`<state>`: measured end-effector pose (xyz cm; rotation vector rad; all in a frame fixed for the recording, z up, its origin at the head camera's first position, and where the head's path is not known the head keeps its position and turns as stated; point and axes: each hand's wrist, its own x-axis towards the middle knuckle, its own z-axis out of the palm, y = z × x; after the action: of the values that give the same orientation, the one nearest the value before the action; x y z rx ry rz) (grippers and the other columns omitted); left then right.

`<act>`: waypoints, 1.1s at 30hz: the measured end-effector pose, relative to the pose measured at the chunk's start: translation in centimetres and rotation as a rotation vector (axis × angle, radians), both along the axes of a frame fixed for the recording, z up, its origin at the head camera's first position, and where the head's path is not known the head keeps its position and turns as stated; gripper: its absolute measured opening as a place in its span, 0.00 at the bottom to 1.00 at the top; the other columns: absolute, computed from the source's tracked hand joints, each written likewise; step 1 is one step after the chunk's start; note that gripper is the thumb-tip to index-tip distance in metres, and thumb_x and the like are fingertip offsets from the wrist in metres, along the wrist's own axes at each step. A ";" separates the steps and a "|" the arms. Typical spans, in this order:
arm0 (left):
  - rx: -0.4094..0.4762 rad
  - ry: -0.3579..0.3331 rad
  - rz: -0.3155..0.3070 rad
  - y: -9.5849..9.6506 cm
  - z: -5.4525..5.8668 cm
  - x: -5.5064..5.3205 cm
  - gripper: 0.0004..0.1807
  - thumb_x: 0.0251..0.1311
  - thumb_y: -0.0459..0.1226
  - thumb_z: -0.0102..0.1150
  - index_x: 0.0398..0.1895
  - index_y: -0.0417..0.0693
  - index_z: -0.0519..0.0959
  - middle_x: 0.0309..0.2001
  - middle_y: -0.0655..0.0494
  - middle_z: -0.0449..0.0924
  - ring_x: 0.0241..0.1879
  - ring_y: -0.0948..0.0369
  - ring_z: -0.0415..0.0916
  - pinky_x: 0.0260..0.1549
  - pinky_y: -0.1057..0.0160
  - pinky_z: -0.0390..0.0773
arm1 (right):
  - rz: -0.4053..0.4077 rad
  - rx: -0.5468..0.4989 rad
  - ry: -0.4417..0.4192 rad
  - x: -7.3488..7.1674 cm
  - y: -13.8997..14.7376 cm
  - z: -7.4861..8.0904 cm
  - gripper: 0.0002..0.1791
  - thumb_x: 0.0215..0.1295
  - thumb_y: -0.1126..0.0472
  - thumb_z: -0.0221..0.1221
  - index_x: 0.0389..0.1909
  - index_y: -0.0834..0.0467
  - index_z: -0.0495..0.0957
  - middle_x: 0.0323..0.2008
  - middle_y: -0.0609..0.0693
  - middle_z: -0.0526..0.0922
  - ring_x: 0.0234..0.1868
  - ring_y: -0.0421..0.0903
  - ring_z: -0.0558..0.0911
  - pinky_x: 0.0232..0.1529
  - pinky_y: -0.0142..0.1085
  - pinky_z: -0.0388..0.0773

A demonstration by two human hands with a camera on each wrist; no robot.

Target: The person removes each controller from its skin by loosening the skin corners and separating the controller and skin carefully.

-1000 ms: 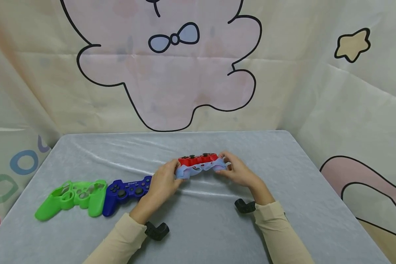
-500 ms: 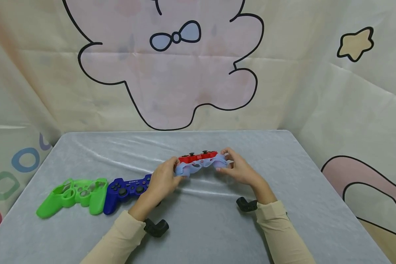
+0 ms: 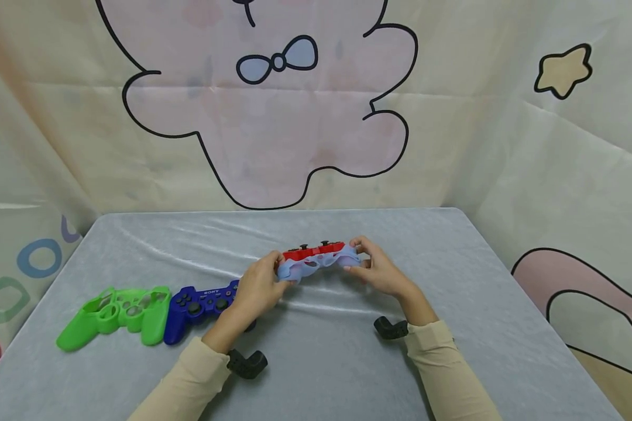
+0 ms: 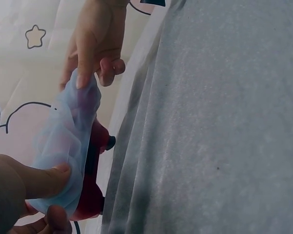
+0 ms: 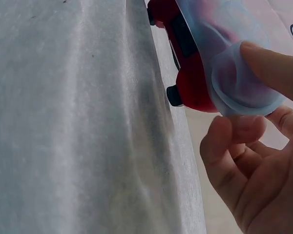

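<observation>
Between the two hands, above the table, is a red game controller partly covered by a pale blue translucent silicone sleeve. The left hand grips the left end; in the left wrist view its thumb presses the sleeve. At the other end, the right hand pinches the sleeve over the handle, thumb on one side and fingers curled beneath. The controller's thumbsticks and red top stick out of the sleeve. How far the sleeve reaches behind is hidden.
To the left lies a green silicone controller cover, beside a blue Sony controller partly hidden by the left hand. Both lie on a grey cloth-covered table. A printed curtain hangs behind it. Black camera mounts are on both wrists.
The red controller and its sleeve have tilted slightly, so the thumbsticks now show more from the side. Both hands have risen a little and keep their grip. The other items stay put.
</observation>
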<state>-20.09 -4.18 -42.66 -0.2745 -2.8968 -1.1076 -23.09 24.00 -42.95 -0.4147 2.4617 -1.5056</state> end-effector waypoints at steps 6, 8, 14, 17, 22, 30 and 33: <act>0.012 0.004 -0.001 -0.1 -0.1 0.1 0.18 0.52 0.38 0.77 0.35 0.48 0.73 0.30 0.53 0.76 0.28 0.59 0.68 0.26 0.63 0.64 | 0.007 -0.014 -0.009 -0.1 -0.1 0.0 0.23 0.67 0.66 0.64 0.57 0.60 0.64 0.64 0.68 0.64 0.25 0.44 0.75 0.26 0.37 0.77; 0.012 0.003 0.001 -0.1 -0.1 0.1 0.19 0.52 0.38 0.77 0.35 0.48 0.73 0.30 0.54 0.76 0.29 0.59 0.68 0.26 0.63 0.65 | 0.021 -0.011 -0.012 0.0 -0.1 -0.1 0.23 0.68 0.66 0.63 0.57 0.61 0.63 0.64 0.68 0.64 0.26 0.46 0.76 0.27 0.37 0.77; 0.016 0.003 0.002 -0.2 -0.2 0.2 0.19 0.52 0.38 0.77 0.35 0.48 0.73 0.32 0.54 0.76 0.30 0.58 0.68 0.27 0.62 0.65 | 0.037 -0.002 -0.016 0.1 -0.2 -0.3 0.22 0.68 0.66 0.63 0.56 0.60 0.61 0.62 0.67 0.64 0.21 0.41 0.72 0.25 0.33 0.74; 0.021 0.004 0.000 -0.2 -0.3 0.2 0.19 0.52 0.38 0.77 0.35 0.48 0.73 0.31 0.54 0.76 0.30 0.58 0.68 0.27 0.63 0.65 | 0.038 0.005 0.000 0.1 -0.1 -0.4 0.22 0.68 0.66 0.63 0.55 0.60 0.62 0.61 0.65 0.64 0.21 0.39 0.70 0.24 0.31 0.71; 0.021 0.006 -0.004 -0.1 -0.4 0.1 0.19 0.52 0.38 0.77 0.35 0.48 0.73 0.32 0.54 0.76 0.30 0.59 0.68 0.27 0.63 0.65 | 0.050 0.009 0.035 0.0 0.0 -0.6 0.21 0.67 0.67 0.64 0.53 0.61 0.63 0.57 0.62 0.65 0.20 0.38 0.66 0.24 0.29 0.68; 0.038 0.021 -0.004 -0.1 -0.1 0.0 0.18 0.54 0.38 0.76 0.36 0.48 0.72 0.31 0.54 0.76 0.30 0.58 0.69 0.27 0.62 0.65 | 0.039 -0.006 0.049 0.0 0.1 -0.5 0.20 0.68 0.66 0.63 0.54 0.61 0.65 0.55 0.61 0.65 0.20 0.37 0.66 0.24 0.30 0.68; 0.042 0.025 0.011 -0.1 -0.1 -0.1 0.18 0.54 0.39 0.75 0.37 0.49 0.73 0.32 0.54 0.77 0.30 0.58 0.70 0.28 0.62 0.66 | 0.037 -0.001 0.059 -0.1 0.1 -0.5 0.20 0.68 0.66 0.63 0.54 0.61 0.65 0.54 0.61 0.66 0.20 0.37 0.65 0.23 0.30 0.67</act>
<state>-20.18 -4.30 -42.76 -0.2693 -2.8461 -1.1537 -23.16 24.07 -43.42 -0.5092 2.4838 -1.5004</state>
